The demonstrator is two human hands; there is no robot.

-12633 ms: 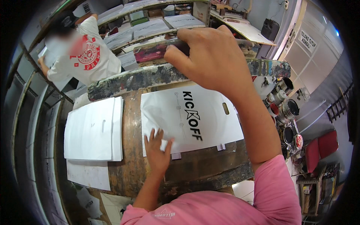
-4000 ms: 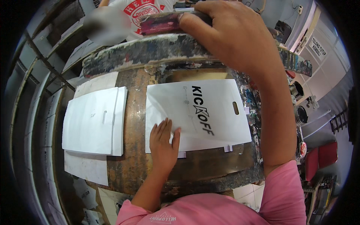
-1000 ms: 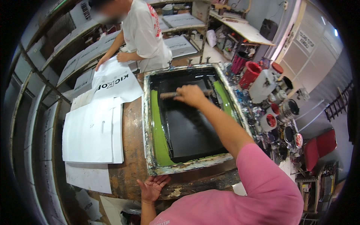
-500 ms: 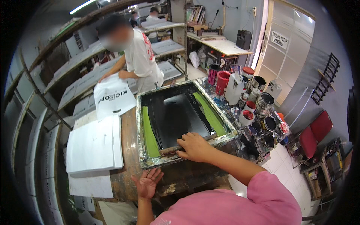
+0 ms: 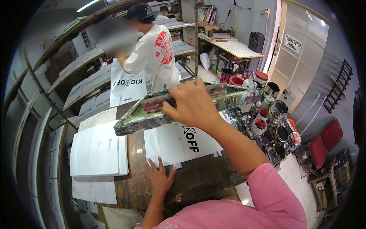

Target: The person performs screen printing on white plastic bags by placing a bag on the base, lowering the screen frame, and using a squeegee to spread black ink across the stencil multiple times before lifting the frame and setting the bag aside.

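- Frame [image 5: 145, 123], tilted up: steady it, your right hand [image 5: 192, 104] curled over its near edge.
- Bag [image 5: 166, 140], on the table [image 5: 131, 185] beneath: touch only unprinted margin with your spread-fingered left hand [image 5: 161, 180].

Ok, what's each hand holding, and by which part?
The right hand grips the squeegee around its middle; whether it also grips the frame is hidden. The left hand holds nothing.
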